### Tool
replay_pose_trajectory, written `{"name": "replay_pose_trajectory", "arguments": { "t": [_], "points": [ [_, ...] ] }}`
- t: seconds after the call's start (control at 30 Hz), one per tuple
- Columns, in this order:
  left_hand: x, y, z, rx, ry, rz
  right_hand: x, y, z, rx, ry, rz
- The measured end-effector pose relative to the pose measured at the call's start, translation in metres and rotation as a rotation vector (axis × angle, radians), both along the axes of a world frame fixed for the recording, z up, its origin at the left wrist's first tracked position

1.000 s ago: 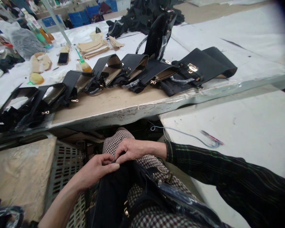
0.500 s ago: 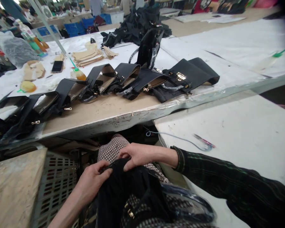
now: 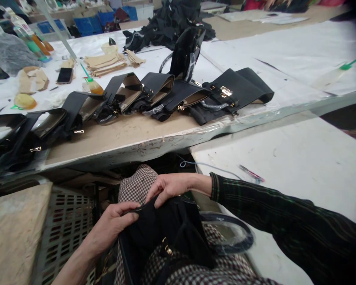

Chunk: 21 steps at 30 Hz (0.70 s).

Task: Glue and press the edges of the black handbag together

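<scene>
A black handbag [image 3: 172,221] rests on my lap over checked cloth, its dark handle in clear wrap sticking out to the right. Gold-coloured hardware shows low on the bag's front. My left hand [image 3: 114,221] pinches the bag's upper edge between thumb and fingers at the left. Close beside it, my right hand [image 3: 169,188] grips the same edge from above, thumb on the near side. The fingertips on the far side of the edge are partly hidden.
Several black bag pieces [image 3: 154,91] lie in a row along the long table [image 3: 130,146]. Behind them are a dark heap [image 3: 169,23], brown paper pieces [image 3: 105,61] and a phone [image 3: 64,75]. A plastic crate [image 3: 68,221] stands at left; a pen [image 3: 252,173] lies on the white surface at right.
Both hands have shifted slightly up and left with the bag's edge. The bag's front has spread flatter, and its wrapped handle sits higher. The view has tilted down a little.
</scene>
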State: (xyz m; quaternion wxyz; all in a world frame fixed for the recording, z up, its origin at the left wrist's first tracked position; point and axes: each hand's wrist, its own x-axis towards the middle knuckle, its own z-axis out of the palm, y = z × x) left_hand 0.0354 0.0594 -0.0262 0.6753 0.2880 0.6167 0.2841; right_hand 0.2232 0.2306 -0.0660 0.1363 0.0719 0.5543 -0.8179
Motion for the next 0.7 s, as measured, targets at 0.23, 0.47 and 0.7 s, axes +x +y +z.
{"name": "replay_pose_trajectory", "arguments": {
  "t": [0.23, 0.47, 0.7],
  "points": [
    [0.001, 0.001, 0.000, -0.017, -0.055, 0.027, -0.010, -0.003, 0.007, 0.272, 0.017, 0.043],
    [0.000, 0.001, 0.003, 0.025, 0.094, -0.037, -0.021, -0.011, 0.008, 0.508, 0.083, 0.066],
    [0.006, 0.003, 0.005, 0.138, 0.325, -0.152, -0.021, -0.017, 0.019, 0.639, 0.096, 0.048]
  ]
}}
